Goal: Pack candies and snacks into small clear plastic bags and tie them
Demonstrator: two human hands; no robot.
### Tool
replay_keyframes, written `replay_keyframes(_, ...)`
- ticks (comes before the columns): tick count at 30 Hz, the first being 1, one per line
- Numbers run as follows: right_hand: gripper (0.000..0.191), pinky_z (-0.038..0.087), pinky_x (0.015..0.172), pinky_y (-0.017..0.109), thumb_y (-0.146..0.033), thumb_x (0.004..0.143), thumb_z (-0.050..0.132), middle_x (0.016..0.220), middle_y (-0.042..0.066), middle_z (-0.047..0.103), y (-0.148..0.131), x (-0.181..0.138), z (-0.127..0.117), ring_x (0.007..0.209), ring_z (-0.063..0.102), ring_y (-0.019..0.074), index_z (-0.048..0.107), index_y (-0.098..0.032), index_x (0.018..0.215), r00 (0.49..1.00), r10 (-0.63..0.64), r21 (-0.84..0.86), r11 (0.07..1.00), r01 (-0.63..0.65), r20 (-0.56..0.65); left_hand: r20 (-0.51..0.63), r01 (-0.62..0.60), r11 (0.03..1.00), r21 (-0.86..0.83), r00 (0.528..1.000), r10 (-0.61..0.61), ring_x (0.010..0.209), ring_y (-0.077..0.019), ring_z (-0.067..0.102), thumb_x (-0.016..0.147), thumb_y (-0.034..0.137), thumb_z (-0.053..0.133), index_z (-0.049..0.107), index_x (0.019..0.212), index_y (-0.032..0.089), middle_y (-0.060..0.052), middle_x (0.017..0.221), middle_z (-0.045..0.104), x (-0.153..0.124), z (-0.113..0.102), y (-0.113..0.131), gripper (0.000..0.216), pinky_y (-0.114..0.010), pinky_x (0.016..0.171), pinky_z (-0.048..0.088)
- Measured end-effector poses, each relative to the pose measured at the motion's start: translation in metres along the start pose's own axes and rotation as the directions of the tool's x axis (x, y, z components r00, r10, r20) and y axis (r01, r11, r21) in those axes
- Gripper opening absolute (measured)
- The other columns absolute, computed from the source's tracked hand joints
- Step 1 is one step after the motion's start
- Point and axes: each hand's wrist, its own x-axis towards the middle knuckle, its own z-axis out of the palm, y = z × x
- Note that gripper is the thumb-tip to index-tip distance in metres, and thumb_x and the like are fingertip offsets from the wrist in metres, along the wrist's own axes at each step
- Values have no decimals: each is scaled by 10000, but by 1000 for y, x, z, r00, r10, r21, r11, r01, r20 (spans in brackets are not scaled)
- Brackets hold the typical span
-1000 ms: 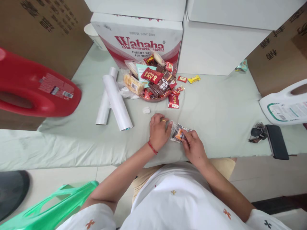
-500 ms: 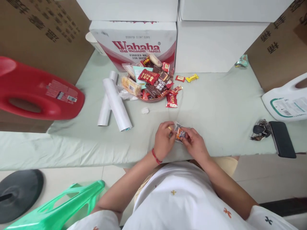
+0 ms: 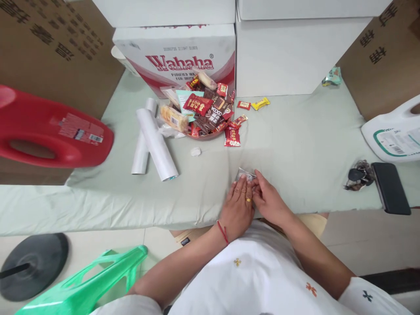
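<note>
A small shiny snack packet (image 3: 247, 173) lies on the cloth-covered table near its front edge, its top end showing silvery and clear; the rest is under my fingers. My left hand (image 3: 239, 205) is laid over it, back upward, with fingers stretched out and flat. At the packet's right side, my right hand (image 3: 267, 197) pinches the edge between thumb and fingers. Beyond them stands a red plate (image 3: 211, 136) heaped with wrapped sweets and snacks (image 3: 210, 109). Beside the plate lie a few loose red sweets (image 3: 232, 137) and a yellow one (image 3: 260, 103).
Two white paper rolls (image 3: 157, 144) lie crossed to the left, near a small white scrap (image 3: 196, 151). A red jug (image 3: 55, 131) is far left. On the right are keys (image 3: 359, 175), a phone (image 3: 391, 188) and a white jug (image 3: 393, 133). Boxes (image 3: 302, 57) line the back.
My left hand has gone from pinching the packet's left side to lying flat over it, hiding its orange print. My right hand stays at the packet's right side. The view has shifted slightly.
</note>
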Motion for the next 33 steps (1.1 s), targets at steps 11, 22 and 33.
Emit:
replay_keyframes(11,558,463,1118,531,-281,951,548,1483,108,580,9,9,-70,1349,536,290,512,-294,1508,961,-277,-303,917,259,-17,-109,61,982,-177,991,-82,1424,-313,549,1062,278,458,616,1338,125,-215,1428,640,17,5,-19,353,-526,1168,469)
replay_keyframes(22,272,472,705,271,-495,941,633,830,13,659,-2,38,-9,767,586,171,681,-227,931,994,-102,-9,995,103,25,290,390,53,-919,761,-581,1038,-208,701,1008,599,514,556,1194,213,-104,1173,731,26,-32,-25,430,-355,898,556)
replay_keyframes(33,420,523,903,327,-487,899,686,1109,42,721,-5,28,-11,985,663,190,656,-234,1233,993,16,384,921,-61,119,422,325,-270,-907,731,-537,836,-149,649,830,572,764,604,1027,204,-18,965,704,35,-22,-22,447,-292,783,516)
